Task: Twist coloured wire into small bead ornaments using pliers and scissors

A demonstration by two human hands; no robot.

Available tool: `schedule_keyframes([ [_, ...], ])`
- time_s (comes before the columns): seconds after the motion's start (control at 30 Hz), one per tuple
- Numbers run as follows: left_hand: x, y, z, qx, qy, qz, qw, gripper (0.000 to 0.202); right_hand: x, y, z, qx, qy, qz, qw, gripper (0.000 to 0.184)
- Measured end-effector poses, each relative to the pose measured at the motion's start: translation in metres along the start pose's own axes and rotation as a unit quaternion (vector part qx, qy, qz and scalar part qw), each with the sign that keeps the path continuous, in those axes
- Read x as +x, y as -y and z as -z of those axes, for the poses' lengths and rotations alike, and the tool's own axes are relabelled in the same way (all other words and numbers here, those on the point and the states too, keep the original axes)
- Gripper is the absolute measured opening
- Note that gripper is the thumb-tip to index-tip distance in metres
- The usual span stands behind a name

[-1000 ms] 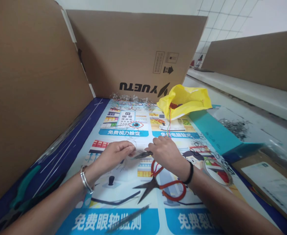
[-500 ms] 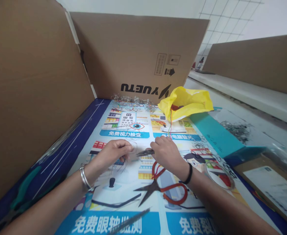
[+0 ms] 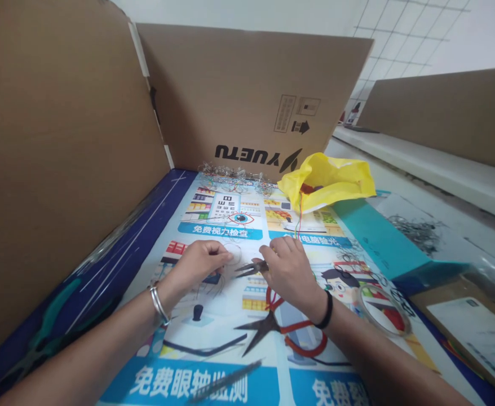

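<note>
Over the printed poster [image 3: 264, 389], before a cardboard panel [image 3: 247, 90] and white wall [image 3: 247, 11], the left hand [image 3: 203, 262] pinches a wire loop [image 3: 239, 255] and the right hand [image 3: 290, 270] clasps pliers [image 3: 251, 269].

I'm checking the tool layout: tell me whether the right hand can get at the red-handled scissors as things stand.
Likely yes: the red-handled scissors lie close by the right hand, largely in plain view. But that hand holds pliers, which it would probably have to put down first.
</note>
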State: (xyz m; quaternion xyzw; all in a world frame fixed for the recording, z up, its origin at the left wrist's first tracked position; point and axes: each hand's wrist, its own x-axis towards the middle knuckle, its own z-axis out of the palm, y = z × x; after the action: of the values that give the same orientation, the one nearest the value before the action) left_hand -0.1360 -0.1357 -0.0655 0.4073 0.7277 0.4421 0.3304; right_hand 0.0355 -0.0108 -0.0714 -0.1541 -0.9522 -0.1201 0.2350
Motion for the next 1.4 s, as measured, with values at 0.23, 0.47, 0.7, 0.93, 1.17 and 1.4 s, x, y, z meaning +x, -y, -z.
schedule_keyframes([
  [0.23, -0.001, 0.004, -0.003, 0.065, 0.024, -0.009, 0.998, 0.026, 0.0, 0.002, -0.005, -0.001, 0.047, 0.0, 0.999, 0.01],
  [0.47, -0.007, -0.012, -0.001, -0.101, -0.001, -0.072, 0.992, 0.025, -0.001, -0.001, -0.006, -0.011, 0.048, -0.01, 0.999, 0.012],
  [0.7, -0.012, -0.01, -0.009, -0.314, 0.056, 0.005, 0.948, 0.02, -0.002, 0.0, -0.003, -0.049, -0.045, 0.009, 0.998, 0.016],
  [0.93, -0.011, -0.012, -0.01, -0.355, 0.046, 0.101, 0.928, 0.016, -0.005, -0.001, -0.004, -0.107, -0.132, 0.054, 0.984, 0.021],
  [1.17, -0.012, -0.01, -0.014, -0.353, 0.058, 0.111, 0.927, 0.019, -0.004, -0.001, -0.005, -0.115, -0.138, 0.068, 0.981, 0.02],
  [1.4, -0.013, -0.009, -0.017, -0.362, 0.063, 0.115, 0.923, 0.019, -0.004, -0.002, -0.004, -0.127, -0.13, 0.076, 0.98, 0.019],
])
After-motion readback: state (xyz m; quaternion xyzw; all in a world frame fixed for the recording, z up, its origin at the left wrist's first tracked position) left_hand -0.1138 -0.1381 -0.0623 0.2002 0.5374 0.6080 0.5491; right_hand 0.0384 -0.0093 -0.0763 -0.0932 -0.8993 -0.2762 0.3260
